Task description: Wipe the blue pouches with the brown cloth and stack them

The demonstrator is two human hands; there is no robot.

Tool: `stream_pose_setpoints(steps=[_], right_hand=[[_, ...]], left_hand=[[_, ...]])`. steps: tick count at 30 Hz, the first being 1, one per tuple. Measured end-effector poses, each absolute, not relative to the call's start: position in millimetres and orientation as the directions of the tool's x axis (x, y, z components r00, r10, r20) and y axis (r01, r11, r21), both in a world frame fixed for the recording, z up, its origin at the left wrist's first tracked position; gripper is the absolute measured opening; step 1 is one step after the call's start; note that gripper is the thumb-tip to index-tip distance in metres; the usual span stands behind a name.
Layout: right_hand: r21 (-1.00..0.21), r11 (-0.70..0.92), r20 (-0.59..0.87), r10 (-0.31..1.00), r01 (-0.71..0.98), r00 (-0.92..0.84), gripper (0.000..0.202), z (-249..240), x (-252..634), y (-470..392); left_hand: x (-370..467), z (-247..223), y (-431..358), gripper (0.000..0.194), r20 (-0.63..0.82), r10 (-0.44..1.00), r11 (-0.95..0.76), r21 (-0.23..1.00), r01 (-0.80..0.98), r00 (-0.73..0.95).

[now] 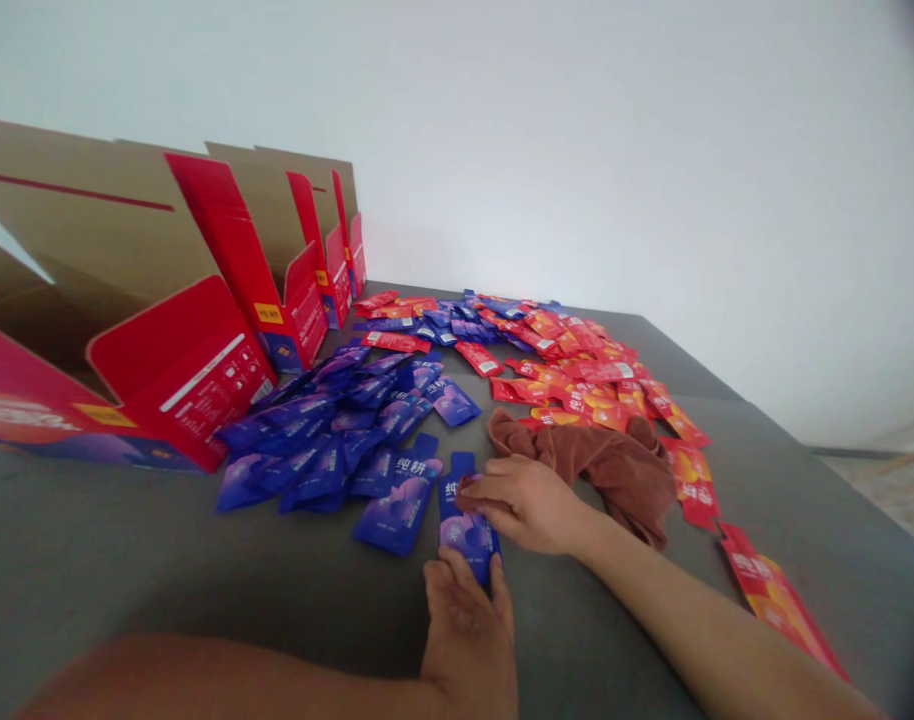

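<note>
A blue sachet (468,535) lies flat on the grey table between my hands. My left hand (468,620) touches its lower end with the fingertips, thumb and fingers at either side. Across its upper part, my right hand (532,500) presses a fold of brown cloth (614,470), whose bulk lies crumpled behind and right of that hand. Just left is another blue sachet (401,500), flat and slightly tilted. Farther left a pile of blue sachets (322,430) is heaped. Red-orange sachets (577,390) lie beyond the cloth.
Open red cardboard boxes (194,370) stand in a row along the left side. Mixed blue and red sachets (457,320) lie at the back. A red sachet (779,595) is near the right edge of the table (824,500). A white wall rises behind.
</note>
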State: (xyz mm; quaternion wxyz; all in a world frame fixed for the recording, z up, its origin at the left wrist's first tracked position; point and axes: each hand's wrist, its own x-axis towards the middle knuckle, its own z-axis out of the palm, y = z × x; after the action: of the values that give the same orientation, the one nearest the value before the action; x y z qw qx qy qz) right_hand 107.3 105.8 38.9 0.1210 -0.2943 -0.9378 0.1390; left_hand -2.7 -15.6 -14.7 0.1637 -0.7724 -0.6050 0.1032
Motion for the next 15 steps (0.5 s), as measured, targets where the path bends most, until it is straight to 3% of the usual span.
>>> stream_pose_setpoints(steps=[4,11,15], right_hand=[[-0.386,0.815,0.128,0.512,0.433,-0.849,0.024,43,100,94],[-0.361,0.726,0.144,0.664,0.586,-0.734,0.026,33,109,114],[-0.338,0.738,0.140,0.653,0.584,-0.745,0.025,37,109,110]], left_hand=[[4,-22,-15,0.032,-0.010,0.986,-0.160,-0.352,0.922,0.167],[-6,-13,-16,0.037,0.046,0.961,-0.234,-0.390,0.890,0.273],[-1,-21,-14,0.036,0.035,0.982,-0.161,-0.345,0.925,0.184]])
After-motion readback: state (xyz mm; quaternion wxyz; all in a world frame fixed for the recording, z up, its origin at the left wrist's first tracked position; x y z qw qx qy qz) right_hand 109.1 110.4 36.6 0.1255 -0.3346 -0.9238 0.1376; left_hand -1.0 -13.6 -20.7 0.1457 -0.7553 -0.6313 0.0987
